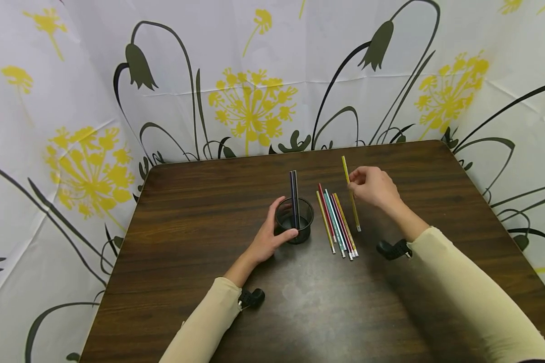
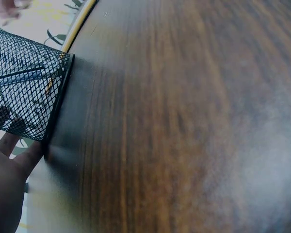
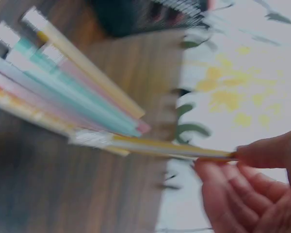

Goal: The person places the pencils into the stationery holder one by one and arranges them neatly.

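My left hand [image 1: 268, 238] holds a black mesh pencil cup [image 1: 304, 235], fingers round its far left side and thumb at the near rim. Two dark pencils [image 1: 294, 194] stand upright in the cup. The mesh wall [image 2: 26, 80] and base of the cup fill the left of the left wrist view. To the right, my right hand [image 1: 376, 187] pinches a yellow pencil [image 1: 355, 212] between thumb and fingers, its silver end pointing toward me. Between cup and right hand lies a loose bundle of pencils [image 1: 335, 218] in yellow, red, teal and dark colours; the right wrist view shows them blurred.
Everything stands on a dark wood-grain table [image 1: 200, 217]. A white curtain [image 1: 272, 45] printed with yellow and grey-green flowers hangs behind the table's far edge and along both sides. Small black cameras [image 1: 392, 249] are strapped at both wrists.
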A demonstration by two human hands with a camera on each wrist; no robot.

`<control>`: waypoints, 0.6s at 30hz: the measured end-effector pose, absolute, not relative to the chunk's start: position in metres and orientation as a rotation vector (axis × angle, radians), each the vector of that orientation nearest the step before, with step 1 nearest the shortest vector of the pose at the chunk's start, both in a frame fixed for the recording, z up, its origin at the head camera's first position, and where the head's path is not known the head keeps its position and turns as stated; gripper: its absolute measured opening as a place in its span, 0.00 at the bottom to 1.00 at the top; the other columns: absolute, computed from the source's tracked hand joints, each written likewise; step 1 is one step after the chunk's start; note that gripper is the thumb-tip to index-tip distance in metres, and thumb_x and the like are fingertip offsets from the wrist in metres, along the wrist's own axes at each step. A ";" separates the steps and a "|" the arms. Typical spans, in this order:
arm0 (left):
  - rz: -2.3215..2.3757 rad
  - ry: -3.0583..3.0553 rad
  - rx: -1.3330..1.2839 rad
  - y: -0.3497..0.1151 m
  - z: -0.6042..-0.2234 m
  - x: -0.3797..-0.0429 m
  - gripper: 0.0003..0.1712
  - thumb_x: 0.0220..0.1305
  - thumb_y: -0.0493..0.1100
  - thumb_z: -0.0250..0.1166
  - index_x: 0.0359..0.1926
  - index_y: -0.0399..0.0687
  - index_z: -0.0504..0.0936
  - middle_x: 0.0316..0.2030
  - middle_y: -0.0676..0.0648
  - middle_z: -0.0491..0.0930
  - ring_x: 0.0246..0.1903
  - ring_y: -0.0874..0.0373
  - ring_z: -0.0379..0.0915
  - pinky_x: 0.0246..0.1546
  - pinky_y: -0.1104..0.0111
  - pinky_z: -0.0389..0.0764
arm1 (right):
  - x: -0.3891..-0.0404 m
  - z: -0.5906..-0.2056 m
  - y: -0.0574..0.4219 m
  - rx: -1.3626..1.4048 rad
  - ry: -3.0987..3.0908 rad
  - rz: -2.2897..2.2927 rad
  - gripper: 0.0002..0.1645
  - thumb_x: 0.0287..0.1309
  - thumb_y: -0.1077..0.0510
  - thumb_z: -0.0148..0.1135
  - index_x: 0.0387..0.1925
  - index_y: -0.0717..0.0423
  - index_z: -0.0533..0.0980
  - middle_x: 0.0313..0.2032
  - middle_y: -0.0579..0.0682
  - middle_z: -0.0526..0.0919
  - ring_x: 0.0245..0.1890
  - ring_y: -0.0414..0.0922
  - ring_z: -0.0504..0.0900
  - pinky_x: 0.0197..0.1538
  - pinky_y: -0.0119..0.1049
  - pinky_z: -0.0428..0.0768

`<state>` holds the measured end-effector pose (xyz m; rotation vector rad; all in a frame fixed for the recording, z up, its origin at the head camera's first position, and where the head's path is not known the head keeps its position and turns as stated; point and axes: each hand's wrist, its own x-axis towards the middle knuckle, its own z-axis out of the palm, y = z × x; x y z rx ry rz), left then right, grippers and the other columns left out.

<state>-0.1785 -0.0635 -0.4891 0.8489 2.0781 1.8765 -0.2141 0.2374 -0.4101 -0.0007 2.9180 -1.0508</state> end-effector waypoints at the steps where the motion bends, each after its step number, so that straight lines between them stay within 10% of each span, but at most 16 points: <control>1: 1.874 2.081 0.850 -0.063 -0.489 -0.179 0.46 0.65 0.32 0.62 0.75 0.44 0.44 0.69 0.32 0.57 0.68 0.33 0.53 0.65 0.39 0.52 | -0.213 -0.405 0.234 -0.032 2.923 -1.145 0.12 0.63 0.55 0.61 0.45 0.57 0.80 0.36 0.52 0.85 0.31 0.48 0.82 0.33 0.41 0.76; 18: 1.872 2.087 0.842 -0.062 -0.487 -0.179 0.46 0.65 0.30 0.61 0.75 0.43 0.44 0.69 0.32 0.58 0.68 0.34 0.53 0.65 0.39 0.52 | -0.187 -0.392 0.162 -0.438 2.789 -1.857 0.12 0.61 0.62 0.66 0.45 0.62 0.79 0.35 0.54 0.85 0.26 0.43 0.85 0.26 0.38 0.82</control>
